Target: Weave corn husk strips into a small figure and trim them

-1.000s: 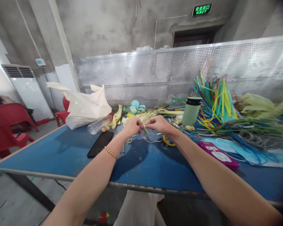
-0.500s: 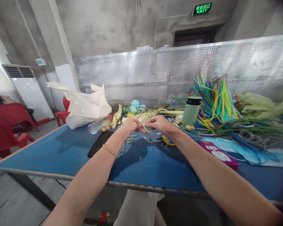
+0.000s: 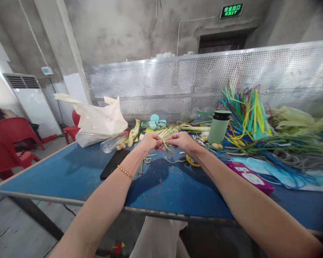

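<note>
Head view | blue desk (image 3: 78, 172), perforated metal panel (image 3: 150, 82) behind, grey wall (image 3: 110, 32) beyond | pinching green strip (image 3: 167, 146) above desk with fingers of left hand (image 3: 151, 142) and right hand (image 3: 183, 141) | slanting down rightward, straighter than earlier

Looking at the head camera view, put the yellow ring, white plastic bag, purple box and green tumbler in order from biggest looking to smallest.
1. White plastic bag
2. Purple box and green tumbler: too alike to rank, and the box sits nearer the camera
3. Yellow ring, partly hidden
</note>
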`<state>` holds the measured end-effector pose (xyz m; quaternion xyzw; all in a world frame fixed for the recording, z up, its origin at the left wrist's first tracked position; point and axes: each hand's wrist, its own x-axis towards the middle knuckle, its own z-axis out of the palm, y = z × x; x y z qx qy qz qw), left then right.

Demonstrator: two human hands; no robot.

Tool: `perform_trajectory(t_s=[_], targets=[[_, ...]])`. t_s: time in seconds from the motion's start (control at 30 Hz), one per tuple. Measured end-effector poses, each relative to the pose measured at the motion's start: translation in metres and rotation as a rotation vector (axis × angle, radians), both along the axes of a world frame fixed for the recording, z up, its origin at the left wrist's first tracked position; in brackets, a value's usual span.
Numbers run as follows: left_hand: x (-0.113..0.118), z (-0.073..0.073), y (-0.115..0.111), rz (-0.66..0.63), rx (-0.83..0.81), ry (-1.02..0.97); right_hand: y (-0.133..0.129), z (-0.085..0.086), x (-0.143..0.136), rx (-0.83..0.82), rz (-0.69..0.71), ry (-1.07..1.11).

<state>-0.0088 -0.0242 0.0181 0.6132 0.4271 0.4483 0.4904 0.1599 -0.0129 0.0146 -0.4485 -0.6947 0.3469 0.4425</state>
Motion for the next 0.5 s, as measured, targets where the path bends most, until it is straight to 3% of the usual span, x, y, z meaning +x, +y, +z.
perform_trajectory(t_s=[0.2, 0.33, 0.5], targets=[[-0.0020, -0.0060, 0.0058, -0.047, 0.083, 0.104, -0.0007, 0.0024, 0.0038, 0.047, 0.034, -0.102], [-0.0022, -0.0067, 0.0056, -0.073, 0.137, 0.149, -0.0012, 0.0019, 0.0043, 0.018, 0.105, -0.054], [-0.0027, -0.0037, 0.0028, -0.117, 0.004, 0.015, 0.0041, -0.0029, 0.0062, -0.058, 0.148, 0.076]])
